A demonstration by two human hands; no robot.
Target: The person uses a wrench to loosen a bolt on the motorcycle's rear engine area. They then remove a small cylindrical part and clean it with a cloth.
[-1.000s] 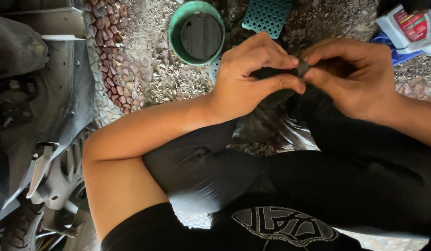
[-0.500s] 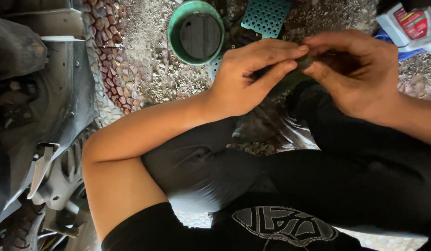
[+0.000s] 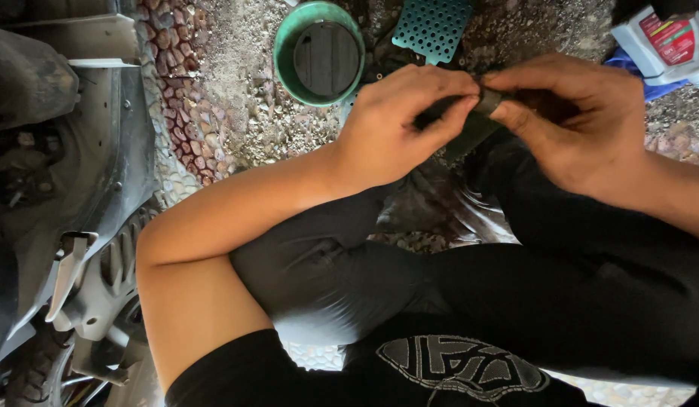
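A small dark part [image 3: 488,99] is pinched between the fingertips of both hands above my knees. My left hand [image 3: 394,128] reaches in from the left, thumb and fingers closed on the part's left end. My right hand [image 3: 583,124] comes from the right, thumb and forefinger gripping its right end. Fingers hide most of the part, so its shape is unclear. Below the hands lie my dark trousers [image 3: 515,286] and crumpled plastic.
A green round pan [image 3: 289,45] holding dark liquid sits on the gravel ahead. A teal perforated plate [image 3: 432,26] lies right of it. A white bottle with a red label [image 3: 662,41] stands at top right. A motorcycle's grey bodywork and engine [image 3: 70,188] fill the left side.
Both hands have shifted slightly up and right while still pinching the small dark part; the fingers have regripped it.
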